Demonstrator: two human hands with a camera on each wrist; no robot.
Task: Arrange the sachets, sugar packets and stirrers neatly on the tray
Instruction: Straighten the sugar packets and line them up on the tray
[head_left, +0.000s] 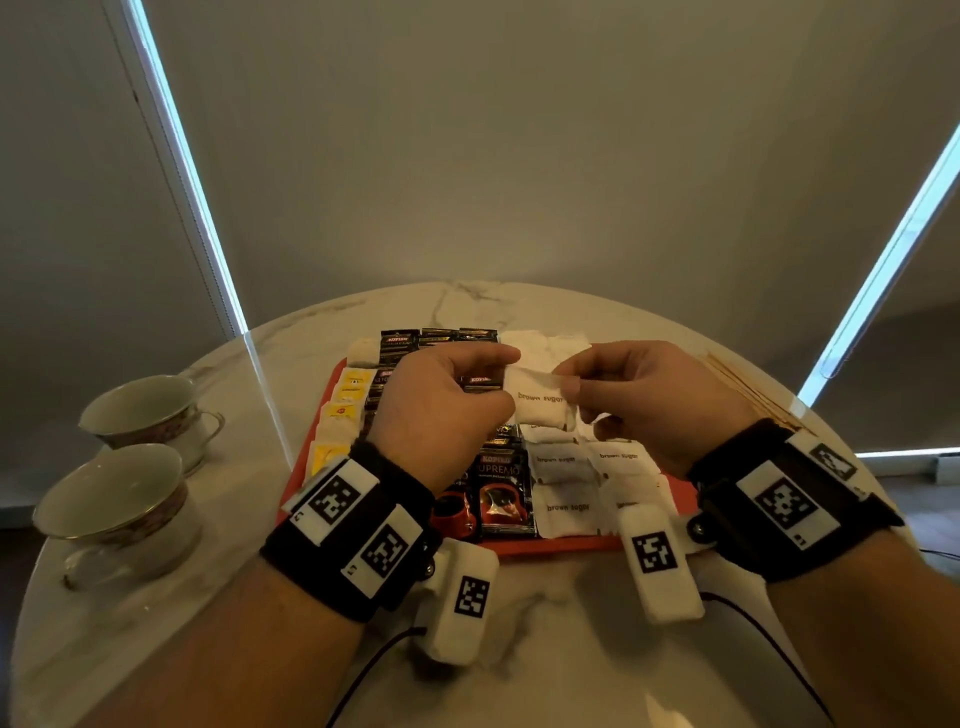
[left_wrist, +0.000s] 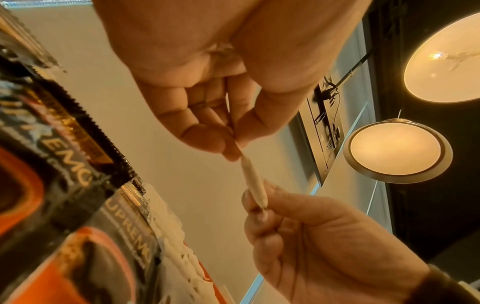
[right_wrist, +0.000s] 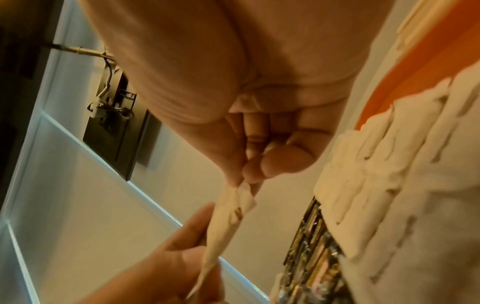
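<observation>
White sugar packet (head_left: 540, 401) partly hides tray (head_left: 571, 543).

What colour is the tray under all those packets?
Orange-red; the tray shows best in the head view.

Partly hidden behind both hands: middle rows of coffee sachets (head_left: 503, 486) on the tray (head_left: 571, 544). Too small to count: stirrers (head_left: 748, 387). Blurred in right wrist view: sugar packets (right_wrist: 384, 164).
</observation>
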